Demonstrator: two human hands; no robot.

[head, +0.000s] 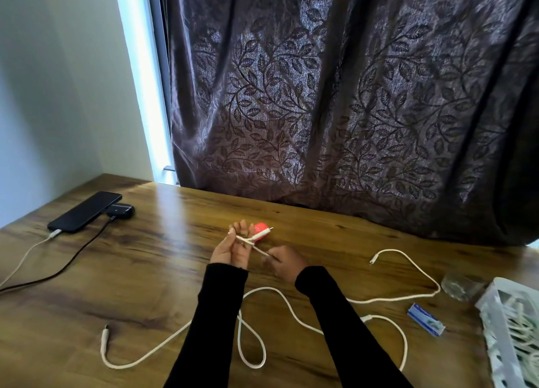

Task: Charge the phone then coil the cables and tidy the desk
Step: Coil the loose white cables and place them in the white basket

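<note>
A dark brown curtain patterned with leaves [335,101] hangs behind a wide wooden desk with a brown grain top [151,285]. At the desk's right edge stands a white plastic lattice basket [507,338] with pale cords inside it, and just beyond it a clear glass object [459,285] that is too blurred to identify.

Two long white charging cables sprawl over the near half of the desk: one loops from a plug at the lower left [140,355], passing under the black sleeves; the other [414,271] arcs on the right, well apart from the hands. At the far left lies a black smartphone [84,211], face up, with a white cable plugged into its near end [26,255]. Touching its right side is a small black charging block [121,211] with a dark cord [73,256] running off the left edge.

Near the basket lies a small blue and white packet [426,323].

The left hand [233,249] is raised palm up, fingers loosely spread, with a short thin white cable [252,238] laid across them. The right hand [284,262], just beside it, pinches that cable's lower end. Behind the left fingers sits a small red object [260,229], partly hidden.
</note>
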